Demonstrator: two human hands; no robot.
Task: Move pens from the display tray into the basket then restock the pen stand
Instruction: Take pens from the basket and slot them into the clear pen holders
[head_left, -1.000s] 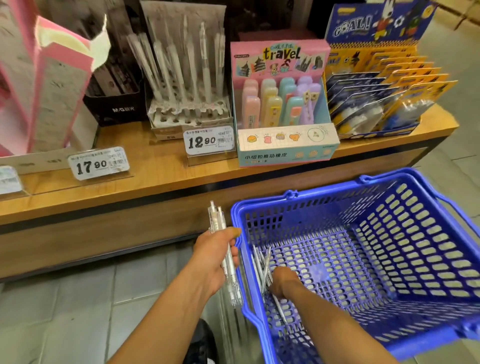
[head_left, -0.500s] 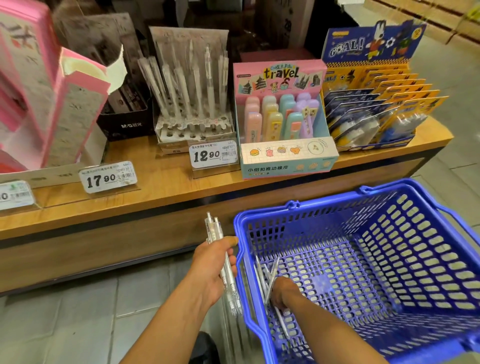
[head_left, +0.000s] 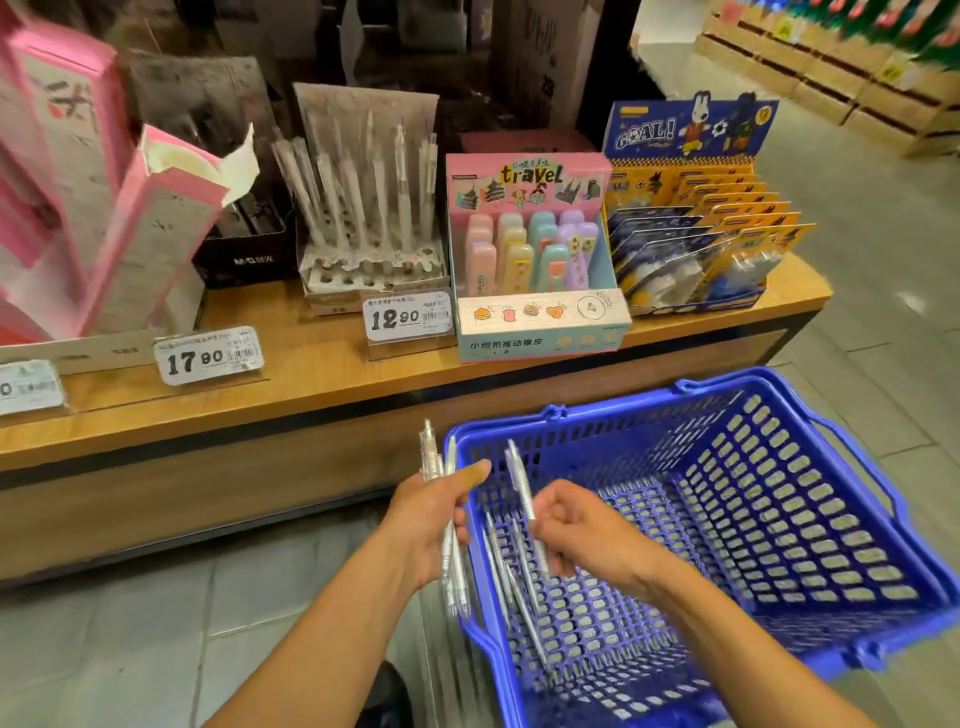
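Observation:
A blue plastic basket (head_left: 779, 519) stands on the floor in front of the wooden shelf. Several clear pens (head_left: 506, 577) lie at its near left corner. My left hand (head_left: 431, 519) grips a small bunch of clear pens (head_left: 451, 571) just outside the basket's left rim. My right hand (head_left: 582, 530) is above the basket's left side and pinches one clear pen (head_left: 522, 486), tip down. The white pen stand (head_left: 371, 270) sits on the shelf with several pens (head_left: 363, 197) upright in its holes and many holes bare.
Price tags 17.90 (head_left: 208, 356) and 12.90 (head_left: 405, 317) stand on the wooden shelf (head_left: 311, 384). A pink "travel" eraser box (head_left: 535, 260) and a blue-yellow "GOAL!" display (head_left: 696, 208) sit right of the stand. Pink cartons (head_left: 104, 208) are at the left. Grey floor tiles surround the basket.
My right hand has risen from the basket floor with one pen in it. My left hand, with its bunch, stays beside the rim. The camera has tilted up.

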